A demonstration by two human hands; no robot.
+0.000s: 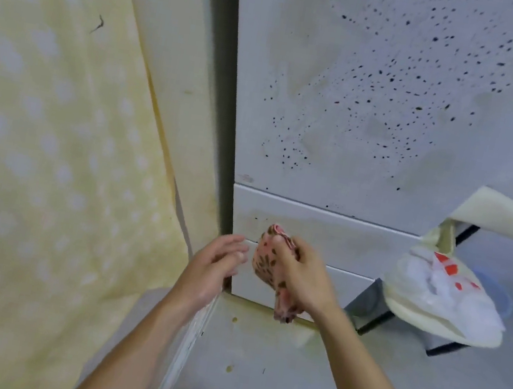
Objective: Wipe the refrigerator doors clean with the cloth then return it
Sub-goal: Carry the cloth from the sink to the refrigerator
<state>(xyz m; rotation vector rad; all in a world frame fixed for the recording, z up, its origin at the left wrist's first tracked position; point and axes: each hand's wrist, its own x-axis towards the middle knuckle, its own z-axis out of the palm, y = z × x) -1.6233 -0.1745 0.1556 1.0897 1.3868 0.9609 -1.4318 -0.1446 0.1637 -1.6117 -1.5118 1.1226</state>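
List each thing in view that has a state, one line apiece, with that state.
upper refrigerator door: closed, speckled with dark spots
lower refrigerator door: closed, few spots
cloth: bunched, in the right hand
right hand: grips the cloth
left hand: open, holds nothing
plastic bag: hangs to the right of the doors

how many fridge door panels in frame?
3. Speckled upper door at top; narrow middle panel below it; lower panel down to the floor. The cloth in the right hand overlaps the lower two; a white bag may hide their right ends.
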